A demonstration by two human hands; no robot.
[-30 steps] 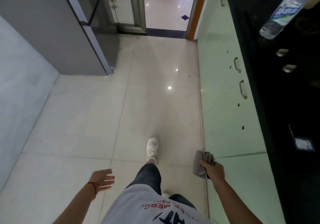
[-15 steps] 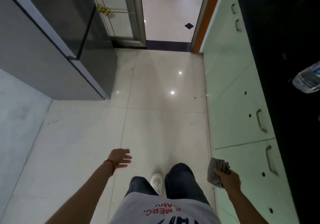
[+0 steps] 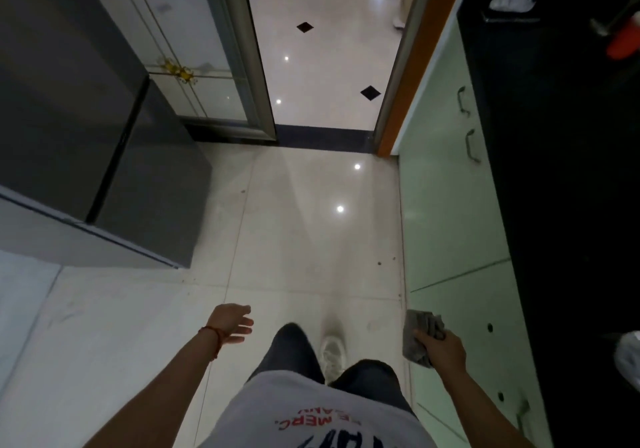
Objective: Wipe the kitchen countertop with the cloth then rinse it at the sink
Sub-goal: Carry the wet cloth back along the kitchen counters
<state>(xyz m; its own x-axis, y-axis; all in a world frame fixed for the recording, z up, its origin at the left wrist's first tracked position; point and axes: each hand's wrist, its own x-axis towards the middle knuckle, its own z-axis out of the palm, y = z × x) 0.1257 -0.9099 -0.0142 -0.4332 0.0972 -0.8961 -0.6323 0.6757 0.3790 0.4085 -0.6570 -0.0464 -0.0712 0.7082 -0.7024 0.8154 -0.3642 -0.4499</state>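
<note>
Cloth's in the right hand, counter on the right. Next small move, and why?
Probably lift the right hand and bring the cloth up onto the black countertop: the cloth hangs low beside the green cabinet, touching no surface, and the left hand is free.

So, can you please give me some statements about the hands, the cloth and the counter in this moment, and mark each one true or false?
1. The right hand grips a grey cloth. True.
2. The left hand holds a bottle. False: it is open and holds nothing.
3. The cloth lies flat on the black countertop. False: it hangs in the hand, in front of the pale green cabinets.
4. A red string is around the left wrist. True.
5. The doorway ahead is closed by a door. False: it stands open onto a tiled floor.
</note>
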